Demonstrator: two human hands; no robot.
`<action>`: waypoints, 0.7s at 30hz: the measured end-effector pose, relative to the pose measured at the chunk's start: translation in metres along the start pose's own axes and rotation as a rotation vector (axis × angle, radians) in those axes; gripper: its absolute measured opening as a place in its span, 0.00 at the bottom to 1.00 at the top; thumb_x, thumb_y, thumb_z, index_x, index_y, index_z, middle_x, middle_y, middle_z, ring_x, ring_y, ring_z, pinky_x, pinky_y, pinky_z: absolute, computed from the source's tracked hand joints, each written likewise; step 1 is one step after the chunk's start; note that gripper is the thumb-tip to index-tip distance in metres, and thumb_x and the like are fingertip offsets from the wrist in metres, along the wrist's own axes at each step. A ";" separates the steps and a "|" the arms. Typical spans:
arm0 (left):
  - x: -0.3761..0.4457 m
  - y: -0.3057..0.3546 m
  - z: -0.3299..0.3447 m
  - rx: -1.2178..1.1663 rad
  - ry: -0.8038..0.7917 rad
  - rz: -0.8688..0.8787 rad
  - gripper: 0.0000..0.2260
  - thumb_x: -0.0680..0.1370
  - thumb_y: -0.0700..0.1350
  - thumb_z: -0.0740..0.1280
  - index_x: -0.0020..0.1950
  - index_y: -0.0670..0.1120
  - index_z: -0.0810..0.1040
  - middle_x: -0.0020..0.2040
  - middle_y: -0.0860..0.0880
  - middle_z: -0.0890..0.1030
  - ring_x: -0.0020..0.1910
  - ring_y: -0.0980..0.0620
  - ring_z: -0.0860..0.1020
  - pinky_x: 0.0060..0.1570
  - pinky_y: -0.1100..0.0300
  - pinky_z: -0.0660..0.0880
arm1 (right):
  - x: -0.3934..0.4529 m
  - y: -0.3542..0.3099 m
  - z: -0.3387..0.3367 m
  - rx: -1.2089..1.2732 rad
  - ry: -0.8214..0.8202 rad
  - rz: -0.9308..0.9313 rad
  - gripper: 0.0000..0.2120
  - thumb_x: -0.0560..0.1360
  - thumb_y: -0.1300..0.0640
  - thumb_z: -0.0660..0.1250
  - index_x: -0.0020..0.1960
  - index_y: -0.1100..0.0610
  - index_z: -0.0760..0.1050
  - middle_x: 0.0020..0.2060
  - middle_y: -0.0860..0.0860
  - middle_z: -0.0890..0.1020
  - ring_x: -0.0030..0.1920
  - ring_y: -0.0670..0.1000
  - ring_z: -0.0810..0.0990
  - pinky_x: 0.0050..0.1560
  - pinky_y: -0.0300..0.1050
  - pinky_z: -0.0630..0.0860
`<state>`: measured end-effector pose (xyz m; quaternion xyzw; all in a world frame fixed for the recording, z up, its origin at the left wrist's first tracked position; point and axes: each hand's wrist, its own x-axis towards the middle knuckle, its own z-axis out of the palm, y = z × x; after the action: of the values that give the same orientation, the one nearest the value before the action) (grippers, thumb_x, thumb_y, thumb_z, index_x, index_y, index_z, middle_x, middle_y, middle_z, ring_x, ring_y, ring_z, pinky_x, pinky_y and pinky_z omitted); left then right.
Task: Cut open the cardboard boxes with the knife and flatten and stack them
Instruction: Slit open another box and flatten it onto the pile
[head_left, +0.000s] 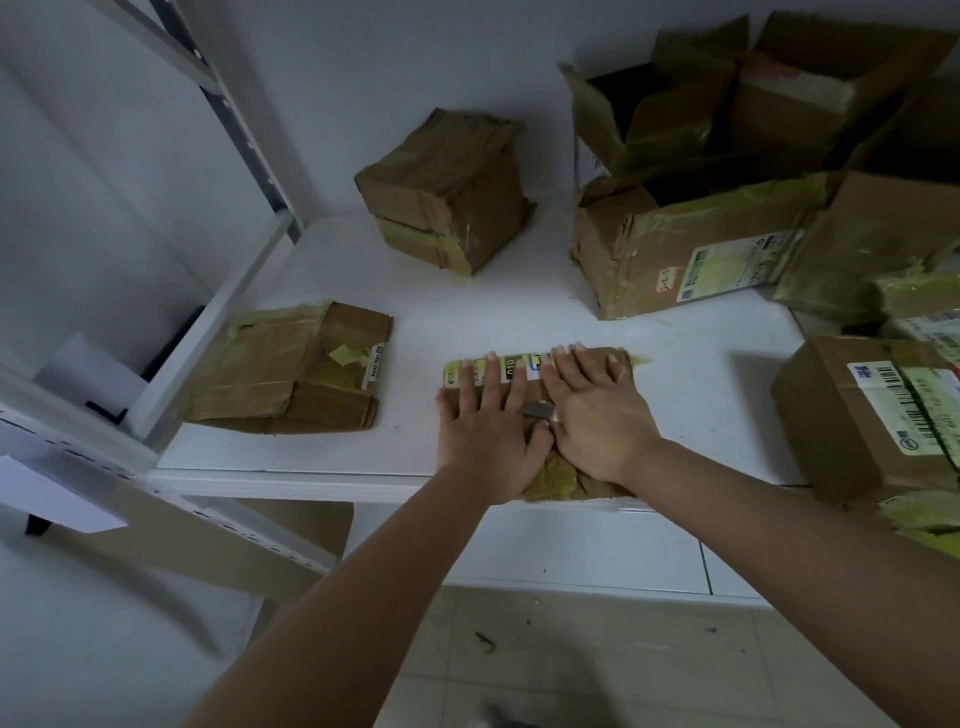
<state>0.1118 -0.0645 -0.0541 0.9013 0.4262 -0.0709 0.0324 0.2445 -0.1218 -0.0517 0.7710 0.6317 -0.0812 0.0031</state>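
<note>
— What is sitting on the white tabletop (519, 312)?
— A flattened box (540, 431) is lying at the near edge, slightly overhanging it. A stack of flattened cardboard (291, 369) is resting at the left edge.
— And farther back?
— A small taped box (447, 192) is standing near the wall. An open box with a shipping label (691, 249) is sitting to its right, and a labelled box (867, 415) is lying at the right edge.
</note>
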 end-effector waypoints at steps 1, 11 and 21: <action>0.000 0.000 0.000 0.001 -0.010 -0.001 0.31 0.80 0.61 0.45 0.78 0.52 0.37 0.79 0.47 0.37 0.77 0.41 0.37 0.73 0.39 0.43 | 0.000 0.000 0.000 0.001 -0.012 0.003 0.31 0.80 0.45 0.49 0.78 0.55 0.43 0.77 0.53 0.43 0.77 0.53 0.39 0.74 0.57 0.40; -0.011 -0.017 -0.005 -0.103 -0.002 0.092 0.40 0.77 0.68 0.49 0.79 0.46 0.39 0.79 0.45 0.38 0.77 0.45 0.36 0.73 0.43 0.38 | -0.026 0.023 0.002 0.146 0.089 -0.089 0.30 0.81 0.44 0.52 0.78 0.52 0.44 0.77 0.49 0.44 0.76 0.49 0.37 0.76 0.52 0.42; -0.023 0.001 0.008 -0.073 0.014 -0.029 0.33 0.78 0.67 0.42 0.78 0.54 0.39 0.78 0.42 0.38 0.77 0.43 0.35 0.74 0.43 0.41 | -0.024 0.016 0.004 0.031 0.049 -0.040 0.32 0.80 0.44 0.50 0.78 0.55 0.42 0.77 0.52 0.43 0.77 0.52 0.38 0.75 0.55 0.42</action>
<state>0.0974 -0.0839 -0.0587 0.8937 0.4417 -0.0497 0.0613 0.2547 -0.1488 -0.0542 0.7598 0.6457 -0.0720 -0.0258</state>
